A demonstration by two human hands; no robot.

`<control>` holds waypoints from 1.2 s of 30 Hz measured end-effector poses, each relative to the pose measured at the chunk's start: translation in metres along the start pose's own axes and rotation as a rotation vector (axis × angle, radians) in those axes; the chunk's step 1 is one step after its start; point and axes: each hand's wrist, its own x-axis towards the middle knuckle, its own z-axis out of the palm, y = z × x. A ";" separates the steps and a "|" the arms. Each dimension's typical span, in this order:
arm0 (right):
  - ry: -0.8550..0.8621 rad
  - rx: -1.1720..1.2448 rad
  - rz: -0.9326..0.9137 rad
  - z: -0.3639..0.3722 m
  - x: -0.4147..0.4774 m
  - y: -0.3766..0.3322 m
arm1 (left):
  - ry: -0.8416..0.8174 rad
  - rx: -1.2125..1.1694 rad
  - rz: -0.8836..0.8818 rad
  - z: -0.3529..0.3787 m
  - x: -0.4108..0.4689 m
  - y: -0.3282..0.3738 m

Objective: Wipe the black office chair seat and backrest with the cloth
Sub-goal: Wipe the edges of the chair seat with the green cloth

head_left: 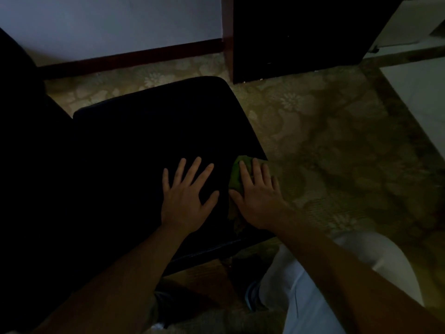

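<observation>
The seat lay unobstructed beyond and to the left of the left hand, which was flat on it; the backrest rose along its left side. The right hand pressed the cloth at the seat's right edge, with open floor alongside. A dark cabinet stood past the far right corner, apart.

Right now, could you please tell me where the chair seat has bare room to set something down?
The seat is bare across its far half, between its far edge and the left hand. The near right edge is crowded: the right hand presses the green cloth there.
</observation>
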 end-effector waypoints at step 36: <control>0.081 0.036 0.060 0.035 -0.053 -0.010 | -0.182 0.128 -0.050 -0.010 -0.045 0.009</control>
